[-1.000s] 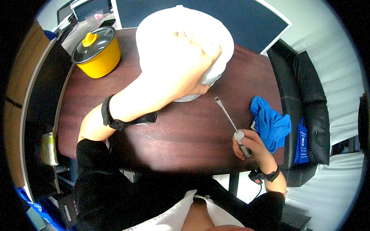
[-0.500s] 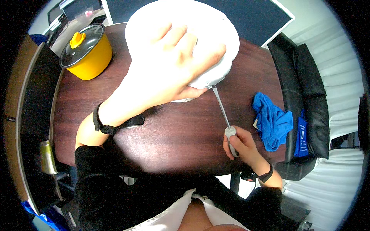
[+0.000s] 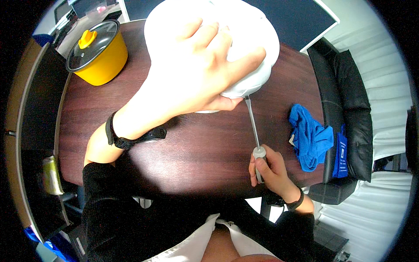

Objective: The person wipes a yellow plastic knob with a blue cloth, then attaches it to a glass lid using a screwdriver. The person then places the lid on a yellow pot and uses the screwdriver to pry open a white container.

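My left hand is clamped over the side of a large white rounded object, its fingers spread across the top and the thumb along one edge. Glare washes out much of this object, so its kind cannot be made out. In my right hand is a screwdriver with a pale grey handle, wrapped by the fingers. Its metal shaft points away from me, and the flat tip meets the lower edge of the white object; whether it sits in a gap there is too small to tell.
A yellow pot with a glass lid stands at the far left of the dark wooden table. To the right lies a crumpled blue cloth, with a black sofa beyond. A dark panel rises behind.
The white object and my left hand have shifted slightly right. The screwdriver stands more upright in view, its tip still at the object's edge.
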### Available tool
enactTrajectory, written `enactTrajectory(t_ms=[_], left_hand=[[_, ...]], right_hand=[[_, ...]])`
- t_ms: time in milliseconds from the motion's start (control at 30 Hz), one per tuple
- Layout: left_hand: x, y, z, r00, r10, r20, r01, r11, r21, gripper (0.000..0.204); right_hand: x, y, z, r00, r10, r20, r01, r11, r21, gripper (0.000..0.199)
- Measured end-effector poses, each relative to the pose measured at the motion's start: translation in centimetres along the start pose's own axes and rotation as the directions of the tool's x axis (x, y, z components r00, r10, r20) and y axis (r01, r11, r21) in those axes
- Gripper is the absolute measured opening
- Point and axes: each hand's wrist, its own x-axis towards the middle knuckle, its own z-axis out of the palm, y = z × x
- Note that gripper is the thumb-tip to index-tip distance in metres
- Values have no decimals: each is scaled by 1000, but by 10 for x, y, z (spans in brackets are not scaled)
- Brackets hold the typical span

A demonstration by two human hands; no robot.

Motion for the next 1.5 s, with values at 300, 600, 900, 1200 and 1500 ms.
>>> enactTrajectory(t_ms=[300,600,900,1200,1500], left_hand=[[2,9,-2,999,-20,-34,21,999,36,73],[6,29,-11,1000,-27,-8,27,1000,1,75],[5,33,-17,1000,-10,28,10,1000,10,78],[12,8,-30,989,87,117,-69,986,-152,85],[11,8,-21,991,127,43,-120,984,-132,76]], right_hand=[[-7,-11,7,999,28,18,-27,998,-61,19],[-29,-14,5,995,91,52,-89,996,-24,20],[-35,-12,5,996,84,29,-87,990,112,29],[-31,6,9,986,32,164,-124,801,586,37],[-33,10,21,992,54,118,-111,828,549,37]])
